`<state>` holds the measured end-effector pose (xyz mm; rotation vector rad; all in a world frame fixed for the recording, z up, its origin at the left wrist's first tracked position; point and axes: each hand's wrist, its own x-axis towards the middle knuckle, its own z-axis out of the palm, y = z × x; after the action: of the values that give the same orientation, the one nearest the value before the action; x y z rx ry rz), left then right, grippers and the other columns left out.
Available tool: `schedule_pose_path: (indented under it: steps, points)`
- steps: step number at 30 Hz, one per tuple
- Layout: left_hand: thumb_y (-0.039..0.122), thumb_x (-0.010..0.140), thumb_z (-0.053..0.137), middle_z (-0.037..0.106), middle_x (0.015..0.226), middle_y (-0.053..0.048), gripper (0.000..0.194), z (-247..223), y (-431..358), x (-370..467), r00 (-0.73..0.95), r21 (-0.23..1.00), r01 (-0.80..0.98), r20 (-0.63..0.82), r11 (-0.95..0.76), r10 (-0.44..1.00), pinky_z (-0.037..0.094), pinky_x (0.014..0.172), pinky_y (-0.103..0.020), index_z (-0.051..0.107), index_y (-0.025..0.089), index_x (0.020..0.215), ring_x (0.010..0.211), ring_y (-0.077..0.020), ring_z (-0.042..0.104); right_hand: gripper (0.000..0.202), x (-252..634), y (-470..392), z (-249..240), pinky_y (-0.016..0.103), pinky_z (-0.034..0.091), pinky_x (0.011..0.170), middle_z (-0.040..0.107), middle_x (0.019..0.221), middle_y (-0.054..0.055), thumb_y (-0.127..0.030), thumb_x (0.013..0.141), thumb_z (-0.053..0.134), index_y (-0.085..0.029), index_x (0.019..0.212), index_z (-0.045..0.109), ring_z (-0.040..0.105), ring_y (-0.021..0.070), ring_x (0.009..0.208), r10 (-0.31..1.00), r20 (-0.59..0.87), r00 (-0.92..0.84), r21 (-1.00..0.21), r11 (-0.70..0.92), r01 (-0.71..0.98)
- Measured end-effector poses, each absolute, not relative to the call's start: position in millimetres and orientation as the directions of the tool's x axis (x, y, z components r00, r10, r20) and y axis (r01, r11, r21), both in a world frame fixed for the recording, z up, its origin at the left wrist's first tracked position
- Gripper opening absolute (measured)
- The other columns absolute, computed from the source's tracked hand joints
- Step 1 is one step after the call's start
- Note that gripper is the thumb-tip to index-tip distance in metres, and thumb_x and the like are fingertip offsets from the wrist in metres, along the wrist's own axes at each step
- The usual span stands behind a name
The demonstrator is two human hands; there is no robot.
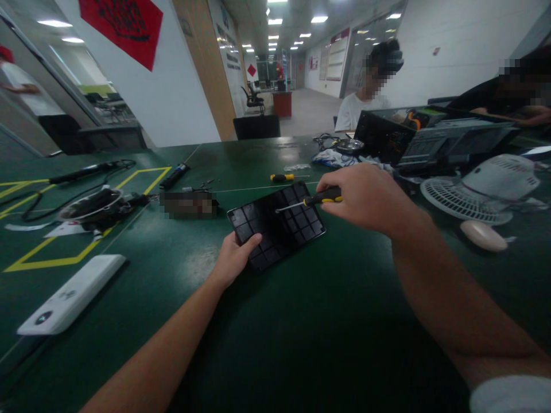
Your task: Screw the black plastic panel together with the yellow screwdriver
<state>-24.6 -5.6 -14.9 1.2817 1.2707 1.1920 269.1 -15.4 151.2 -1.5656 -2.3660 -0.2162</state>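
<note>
My left hand (236,257) grips the lower left corner of a flat black compartment tray (275,232), thumb on top and the other fingers hidden beneath. The tray is tilted above the green table, with small square sections at both ends and a plain dark strip between. My right hand (359,195) is closed round the black-and-yellow handle of a screwdriver (313,199). Its metal shaft points left over the tray, the tip near the middle strip; whether it touches the surface I cannot tell. Behind the tray lies a second yellow-and-black screwdriver (282,178).
A white power strip (73,295) lies at left, near cables and a wire-rimmed part (92,206). To the right are a white fan (486,186), a computer mouse (484,236) and an opened computer case (451,143). People sit across the table (206,321).
</note>
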Motion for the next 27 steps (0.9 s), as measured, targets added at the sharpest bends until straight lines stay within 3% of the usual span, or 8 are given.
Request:
schedule_pose_path:
  steps: [5, 14, 24, 27]
  points:
    - [0.053, 0.073, 0.088, 0.081, 0.114, -0.012, 0.057, -15.2, -5.0, -24.5, -0.014, 0.996, 0.091, 0.011, -0.010, 1.000, 0.058, 0.100, -0.052, 0.076, 0.017, 0.114, 0.108, -0.0344, 0.076, 0.028, 268.7, -16.3, 151.6, 0.037, 0.044, 0.073, 0.080, 0.097, 0.009, -0.029, 0.083, 0.064, -0.024, 0.103, 0.082, 0.070, 0.0283, 0.090, 0.877, 0.325, -0.353, -0.052, 0.389, 0.920]
    - [0.053, 0.072, 0.089, 0.081, 0.115, -0.012, 0.057, -10.8, -7.3, -22.5, -0.038, 0.995, 0.103, 0.017, -0.013, 0.999, 0.059, 0.099, -0.053, 0.076, 0.017, 0.113, 0.110, -0.0359, 0.075, 0.034, 270.0, -18.3, 153.1, 0.039, 0.045, 0.073, 0.080, 0.096, 0.010, -0.043, 0.086, 0.062, -0.024, 0.102, 0.085, 0.071, 0.0304, 0.089, 0.913, 0.261, -0.312, -0.044, 0.334, 0.941]
    - [0.051, 0.073, 0.088, 0.081, 0.117, -0.012, 0.056, -9.6, -7.2, -21.7, -0.035, 0.996, 0.086, 0.015, -0.012, 0.999, 0.059, 0.099, -0.050, 0.076, 0.017, 0.115, 0.109, -0.0341, 0.075, 0.051, 270.9, -15.6, 149.8, 0.040, 0.045, 0.072, 0.078, 0.101, 0.017, -0.054, 0.099, 0.043, -0.017, 0.103, 0.079, 0.071, 0.0340, 0.093, 0.954, -0.022, -0.298, 0.079, 0.299, 0.951]
    - [0.053, 0.072, 0.089, 0.081, 0.116, -0.012, 0.058, -10.3, -7.5, -22.3, -0.031, 0.997, 0.078, 0.013, -0.011, 0.999, 0.059, 0.100, -0.051, 0.076, 0.016, 0.115, 0.109, -0.0342, 0.075, 0.053, 268.7, -15.5, 148.9, 0.040, 0.044, 0.071, 0.076, 0.098, 0.018, -0.052, 0.102, 0.037, -0.017, 0.099, 0.076, 0.070, 0.0343, 0.093, 0.955, -0.027, -0.295, 0.083, 0.296, 0.951]
